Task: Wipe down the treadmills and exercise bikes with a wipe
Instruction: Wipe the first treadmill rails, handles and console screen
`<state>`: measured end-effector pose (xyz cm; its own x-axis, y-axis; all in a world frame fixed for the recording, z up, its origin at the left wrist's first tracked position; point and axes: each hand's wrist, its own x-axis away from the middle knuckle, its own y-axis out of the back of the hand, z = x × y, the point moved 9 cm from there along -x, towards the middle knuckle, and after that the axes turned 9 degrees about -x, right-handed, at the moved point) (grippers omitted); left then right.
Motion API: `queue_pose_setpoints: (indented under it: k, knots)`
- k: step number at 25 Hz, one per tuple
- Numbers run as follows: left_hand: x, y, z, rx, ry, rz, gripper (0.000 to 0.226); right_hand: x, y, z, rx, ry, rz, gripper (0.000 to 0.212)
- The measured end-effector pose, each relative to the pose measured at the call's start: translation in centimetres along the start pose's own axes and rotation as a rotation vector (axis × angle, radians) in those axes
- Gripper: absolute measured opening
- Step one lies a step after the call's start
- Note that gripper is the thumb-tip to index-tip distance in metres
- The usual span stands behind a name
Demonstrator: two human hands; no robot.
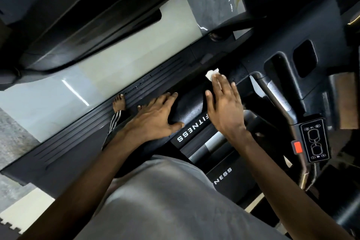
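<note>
I look down at a black treadmill with white FITNESS lettering (pixel 191 129) on its front cover. My right hand (pixel 224 105) lies flat with straight fingers, pressing a small white wipe (pixel 211 73) against the dark housing near the upright's base; only the wipe's far end shows past my fingertips. My left hand (pixel 155 117) rests spread and flat on the rounded black motor cover (pixel 189 105), thumb toward the lettering.
A ribbed black side rail (pixel 97 122) runs diagonally at left with my bare foot (pixel 119 102) on it. A handrail control pad (pixel 315 140) with a red stop button (pixel 297 147) sits at right. Pale floor and another machine lie beyond the rail.
</note>
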<state>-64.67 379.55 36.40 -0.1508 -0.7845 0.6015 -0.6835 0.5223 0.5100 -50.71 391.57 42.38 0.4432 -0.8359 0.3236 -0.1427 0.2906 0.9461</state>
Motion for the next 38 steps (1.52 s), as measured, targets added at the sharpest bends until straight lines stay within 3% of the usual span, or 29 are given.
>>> queue_pose_setpoints:
  k: [7, 11, 16, 20, 26, 31, 38]
  knots:
    - [0.1, 1.2, -1.9, -0.108, 0.027, -0.044, 0.101, -0.7, 0.8, -5.0, -0.051, -0.230, -0.052, 0.060]
    - [-0.1, 1.0, -2.9, -0.050, -0.015, -0.171, 0.093, 1.4, -0.2, -3.5, -0.121, -0.195, -0.012, 0.064]
    - [0.0, 0.2, -3.5, -0.061, 0.060, -0.175, 0.089, -2.0, 0.8, -5.8, -0.164, -0.240, -0.042, 0.068]
    - [-0.7, 0.0, -3.4, -0.011, 0.088, -0.205, 0.091, 0.5, -0.4, -2.5, -0.159, 0.008, 0.039, 0.065]
    - [-2.1, 0.2, -4.3, -0.001, 0.169, -0.224, 0.093, -3.8, 0.6, -7.0, -0.029, -0.029, 0.111, 0.072]
    - [-2.3, 0.5, -4.2, 0.009, 0.156, -0.252, 0.097, -1.3, -0.2, -3.5, -0.089, 0.120, 0.202, 0.073]
    - [-1.4, -0.3, -2.6, 0.039, 0.167, -0.129, 0.107, 4.8, -0.7, -0.8, -0.194, 0.349, 0.359, 0.063]
